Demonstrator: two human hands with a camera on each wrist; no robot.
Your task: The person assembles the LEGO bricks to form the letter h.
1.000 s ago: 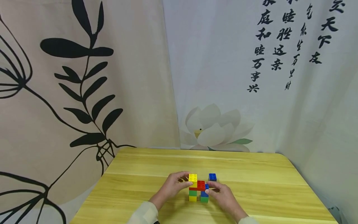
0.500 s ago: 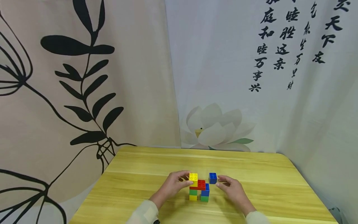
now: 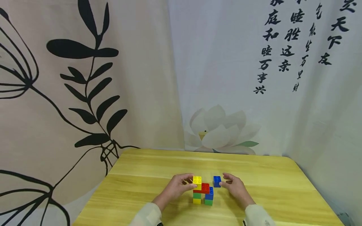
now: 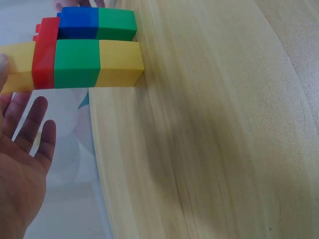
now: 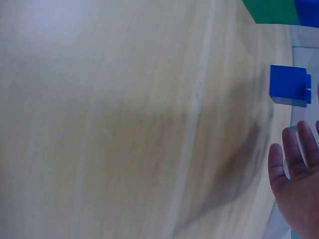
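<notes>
My left hand (image 3: 177, 187) pinches the yellow block (image 3: 197, 180) that tops a small toy-block structure. Under that block lies a red block (image 3: 205, 188), bridging two short columns. The left column has a green block (image 4: 77, 63) over a yellow one (image 4: 119, 63); the right has a blue block (image 4: 79, 23) over a green one (image 4: 117, 24). Behind and to the right stands a separate blue block (image 3: 216, 181). My right hand (image 3: 236, 189) is beside it, thumb at its right side; in the right wrist view the visible fingers (image 5: 294, 149) are extended, apart from the block.
The structure stands on a wood-grain table (image 3: 135, 185). Behind the table hangs a pale cloth (image 3: 147, 78) printed with plants, a lotus and dark characters. The table's right edge slopes down beside the cloth.
My right hand has left the structure's right side and moved right and back to the separate blue block. My left hand keeps its pinch on the top yellow block.
</notes>
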